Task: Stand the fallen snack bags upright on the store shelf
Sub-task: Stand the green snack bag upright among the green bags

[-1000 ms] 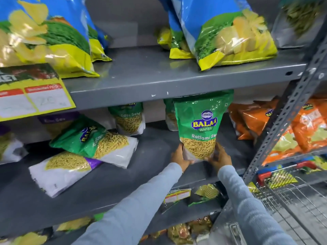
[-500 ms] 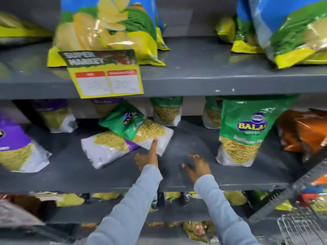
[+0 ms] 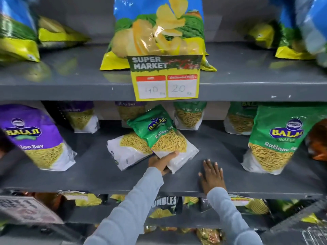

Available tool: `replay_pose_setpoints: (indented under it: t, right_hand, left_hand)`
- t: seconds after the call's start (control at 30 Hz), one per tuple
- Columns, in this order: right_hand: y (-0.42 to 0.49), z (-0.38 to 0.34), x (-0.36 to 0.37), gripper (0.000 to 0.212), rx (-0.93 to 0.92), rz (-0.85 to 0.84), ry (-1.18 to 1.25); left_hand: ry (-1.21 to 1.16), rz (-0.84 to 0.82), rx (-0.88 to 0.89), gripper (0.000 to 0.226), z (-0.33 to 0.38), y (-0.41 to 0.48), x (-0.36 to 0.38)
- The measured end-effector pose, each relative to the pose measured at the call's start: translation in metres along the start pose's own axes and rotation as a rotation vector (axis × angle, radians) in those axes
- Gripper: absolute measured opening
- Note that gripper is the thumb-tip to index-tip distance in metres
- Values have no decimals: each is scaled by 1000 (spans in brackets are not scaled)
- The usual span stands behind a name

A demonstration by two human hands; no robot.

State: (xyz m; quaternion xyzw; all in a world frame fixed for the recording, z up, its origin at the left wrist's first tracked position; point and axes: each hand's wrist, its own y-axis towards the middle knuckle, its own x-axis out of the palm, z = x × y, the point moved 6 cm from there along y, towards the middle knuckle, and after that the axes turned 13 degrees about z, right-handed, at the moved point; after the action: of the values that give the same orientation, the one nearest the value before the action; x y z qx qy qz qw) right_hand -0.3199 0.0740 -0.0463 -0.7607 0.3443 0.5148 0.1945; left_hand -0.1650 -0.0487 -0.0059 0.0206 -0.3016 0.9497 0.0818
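Fallen green Ratlami Sev bag (image 3: 161,134) gripped at its lower corner on the middle shelf (image 3: 99,172).
Left hand (image 3: 161,162) closes around that tilted bag, which lies atop a fallen white-bottomed bag (image 3: 127,151). Right hand (image 3: 211,176) rests flat, fingers spread, holding nothing. An upright green bag (image 3: 273,138) stands well to the right.

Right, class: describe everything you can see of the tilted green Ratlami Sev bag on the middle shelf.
The green Ratlami Sev bag is a glossy plastic pouch: green top with a blue and yellow Balaji logo, a clear window showing yellow sev, and a white bottom. It is sealed and lies tilted, top to the upper left, across a fallen white pouch on the grey middle shelf. The left hand grips its bottom edge; the right hand lies flat on the shelf, apart from it.
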Motion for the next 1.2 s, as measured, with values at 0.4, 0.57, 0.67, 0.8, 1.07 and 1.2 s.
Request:
replay_pose_setpoints:
  t: [0.4,0.57,0.67,0.8,1.07,1.2]
  right_hand:
    - [-76,-70,-52,50,108,-258,856]
    - [-111,-68,-53,50,122,-192,761]
    - [-119,-66,-53,48,120,-172,778]
    - [-119,-64,-55,54,139,-166,816]
    - [-49,-47,-59,71,77,9,1008]
    - [-20,-27,-42,87,149,159,1073]
  left_hand:
    - [313,-331,91,47,-1,-41,-80]
    - [366,-391,87,55,-13,-51,-98]
    - [386,-414,103,57,-15,-56,-99]
    - [404,-433,140,61,-13,-58,-95]
    - [504,-375,426,80,21,-35,-30]
    - [472,-388,474,88,19,-19,9]
